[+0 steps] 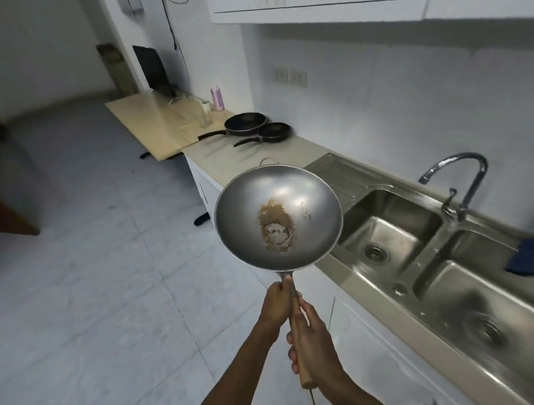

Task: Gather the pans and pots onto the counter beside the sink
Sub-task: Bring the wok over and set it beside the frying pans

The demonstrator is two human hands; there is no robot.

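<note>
A steel wok [290, 198] with a brown worn patch in its bowl is held out in front of me, above the floor and the counter's front edge. Both hands grip its wooden handle: my left hand [277, 305] near the bowl, my right hand [313, 340] further back. Two black frying pans rest on the beige counter [228, 161] left of the sink, the larger pan [245, 123] behind the smaller pan [274, 131], their handles pointing left. The steel double sink [412, 242] lies to the right.
A tap [461, 177] rises behind the sink and a blue cloth [531, 253] hangs at its right edge. A wooden table [154, 124] adjoins the counter's far end, carrying a pink bottle [217, 97], a glass and a dark laptop. Tiled floor spreads to the left.
</note>
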